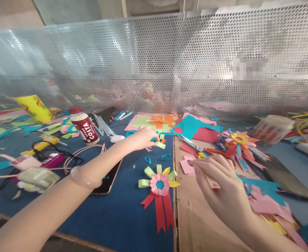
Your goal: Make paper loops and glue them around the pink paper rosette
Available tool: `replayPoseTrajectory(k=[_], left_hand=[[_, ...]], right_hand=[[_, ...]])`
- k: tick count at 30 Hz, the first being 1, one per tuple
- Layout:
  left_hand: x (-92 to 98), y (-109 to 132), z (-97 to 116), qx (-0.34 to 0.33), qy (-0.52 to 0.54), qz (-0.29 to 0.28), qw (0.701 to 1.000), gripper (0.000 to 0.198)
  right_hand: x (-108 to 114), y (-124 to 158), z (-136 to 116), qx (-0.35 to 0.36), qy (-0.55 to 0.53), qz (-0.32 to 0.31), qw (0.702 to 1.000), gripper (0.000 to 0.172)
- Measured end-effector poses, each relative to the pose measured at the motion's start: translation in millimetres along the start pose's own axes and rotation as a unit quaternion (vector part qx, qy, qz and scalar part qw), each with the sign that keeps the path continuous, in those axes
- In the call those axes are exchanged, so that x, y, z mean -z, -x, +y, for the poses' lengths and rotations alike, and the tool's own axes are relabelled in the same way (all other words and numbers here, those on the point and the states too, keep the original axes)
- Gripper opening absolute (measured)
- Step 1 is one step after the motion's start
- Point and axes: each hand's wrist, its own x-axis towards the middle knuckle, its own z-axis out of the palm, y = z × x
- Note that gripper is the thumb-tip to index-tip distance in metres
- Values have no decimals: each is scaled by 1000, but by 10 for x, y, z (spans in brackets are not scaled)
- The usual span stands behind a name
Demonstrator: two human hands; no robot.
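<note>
A paper flower (159,184) lies on the blue table, with a pink ring around a blue centre, green and yellow loops and petals, and red ribbon tails. Beyond it my left hand (146,137) has its fingers pinched on a small light-green paper strip (160,144). To the right my right hand (221,175) hovers over the brown board, fingers curled together near a pink paper square (187,165); what it holds, if anything, is hidden. Scissors (190,142) lie just beyond that hand. Small blue paper loops (148,160) rest between the flower and my left hand.
A Costa bottle (84,126), cables and a phone (108,180) sit left. Coloured paper sheets (192,126) lie at the back before a perforated metal screen (154,63). Another paper flower (238,139), a tape roll (273,128) and a dark tablet (287,176) are right.
</note>
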Motion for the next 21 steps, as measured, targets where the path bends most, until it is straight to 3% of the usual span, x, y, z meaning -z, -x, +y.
replayPoseTrajectory(k=[5, 9, 11, 15, 21], left_hand=[[175, 408, 141, 7, 34, 51, 998, 21], [158, 788, 307, 100, 131, 59, 985, 24], [116, 933, 376, 128, 158, 61, 977, 22], [29, 1112, 458, 154, 164, 49, 973, 20], [-113, 1268, 586, 129, 166, 58, 976, 17]], right_hand=[[-120, 7, 26, -41, -41, -84, 995, 19], [-311, -112, -13, -93, -83, -212, 969, 29], [-402, -193, -4, -97, -92, -245, 960, 32], [-460, -275, 84, -99, -58, -242, 963, 30], [-372, -122, 187, -84, -75, -246, 963, 22]])
